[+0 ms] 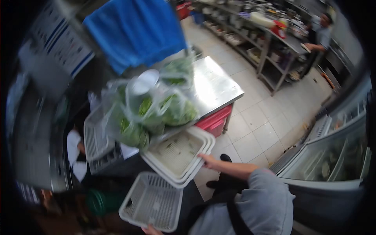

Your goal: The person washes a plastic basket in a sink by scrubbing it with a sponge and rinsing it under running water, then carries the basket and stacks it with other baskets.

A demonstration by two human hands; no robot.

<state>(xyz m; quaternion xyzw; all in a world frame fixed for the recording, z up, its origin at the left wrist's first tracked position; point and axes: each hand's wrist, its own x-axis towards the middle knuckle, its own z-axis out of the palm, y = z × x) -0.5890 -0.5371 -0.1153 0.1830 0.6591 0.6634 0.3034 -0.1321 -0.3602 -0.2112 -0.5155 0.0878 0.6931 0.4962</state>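
Note:
My right hand (208, 160) is closed on the rim of a stack of white plastic basins (205, 147). Scraps of green leaf lie in the top basin. At the bottom of the view, my left hand (150, 230), partly cut off by the frame edge, grips the rim of a white perforated basket (150, 199). No contents show inside that basket. Beyond the basins, clear plastic bags of leafy greens (135, 113) rest on a steel table (215, 84). A white round dish or lid (143, 82) sits on top of the bags.
Another white basket (96, 137) stands left of the bags. A blue cloth (135, 33) hangs behind them, and a red bin (215, 121) is under the table. A glass-topped fridge (329, 156) lies to the right. Co-workers (323, 33) (76, 150) are at far right and left.

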